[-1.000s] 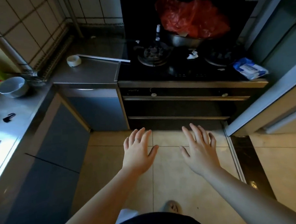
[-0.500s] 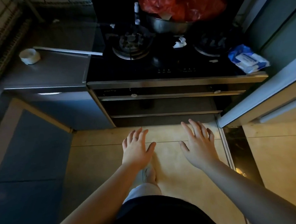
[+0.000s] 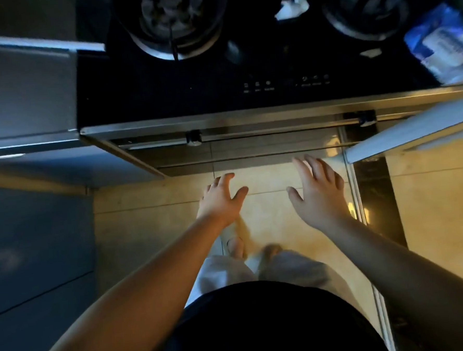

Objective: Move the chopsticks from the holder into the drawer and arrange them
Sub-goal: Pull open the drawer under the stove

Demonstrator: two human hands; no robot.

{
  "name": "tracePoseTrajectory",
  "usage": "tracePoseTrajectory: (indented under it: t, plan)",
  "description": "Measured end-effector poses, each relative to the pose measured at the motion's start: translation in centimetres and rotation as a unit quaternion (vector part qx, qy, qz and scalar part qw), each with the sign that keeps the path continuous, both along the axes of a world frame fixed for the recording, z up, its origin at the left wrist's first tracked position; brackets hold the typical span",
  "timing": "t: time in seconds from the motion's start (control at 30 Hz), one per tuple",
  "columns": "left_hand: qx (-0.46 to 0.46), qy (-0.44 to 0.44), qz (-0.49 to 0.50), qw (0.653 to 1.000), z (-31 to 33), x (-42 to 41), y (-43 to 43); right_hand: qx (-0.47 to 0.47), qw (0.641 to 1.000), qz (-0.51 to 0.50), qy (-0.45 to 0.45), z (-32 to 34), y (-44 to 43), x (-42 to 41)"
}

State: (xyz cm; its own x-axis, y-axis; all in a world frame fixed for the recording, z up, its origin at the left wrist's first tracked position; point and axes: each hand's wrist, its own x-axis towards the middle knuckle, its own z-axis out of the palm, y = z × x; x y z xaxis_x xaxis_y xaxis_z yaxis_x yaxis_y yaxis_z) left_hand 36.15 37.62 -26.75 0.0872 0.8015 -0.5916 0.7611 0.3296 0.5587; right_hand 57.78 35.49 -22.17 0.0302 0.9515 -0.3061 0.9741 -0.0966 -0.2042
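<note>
Neither chopsticks nor a holder show in this view. My left hand [image 3: 221,200] is stretched out over the tiled floor, fingers spread, holding nothing. My right hand [image 3: 317,194] hovers beside it, also spread and bare, its fingertips close to the lower front of the stove unit [image 3: 250,149]. Two long horizontal handle bars [image 3: 263,134] run across that shut front, just below the steel edge of the cooktop.
A black glass cooktop [image 3: 192,91] with two burners [image 3: 172,24] fills the top. A blue and white packet [image 3: 442,45] lies at its right end, crumpled white paper [image 3: 293,4] near the middle. Blue cabinet fronts [image 3: 36,241] stand left; an open door edge [image 3: 412,134] juts in at right.
The view has closed in on the stove and tilted down; the pot and red bag have left the frame. Both hands stay spread and have come nearer the stove front.
</note>
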Motion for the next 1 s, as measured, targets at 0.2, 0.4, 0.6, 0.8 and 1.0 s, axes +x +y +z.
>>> tracePoseTrajectory:
  t: [0.2,0.4,0.6,0.8,1.0]
  plan:
    - [-0.184,-0.179,0.278,0.926,-4.1,2.4,4.6,-0.072,0.983,-0.088,0.147,-6.2,5.5,-0.1]
    - [-0.189,-0.28,0.391,0.856,-9.0,4.0,8.9,-0.169,0.909,-0.206,0.322,-11.9,11.0,-0.9]
    - [-0.16,-0.396,0.482,0.765,-12.5,4.6,12.6,-0.206,0.743,-0.362,0.524,-15.4,15.3,-1.0]
    - [-0.153,-0.451,0.531,0.701,-12.8,4.5,14.4,-0.196,0.548,-0.47,0.664,-16.4,17.6,-0.3]
    - [-0.181,-0.44,0.541,0.693,-11.6,4.8,14.5,-0.125,0.363,-0.563,0.732,-15.5,17.0,0.9]
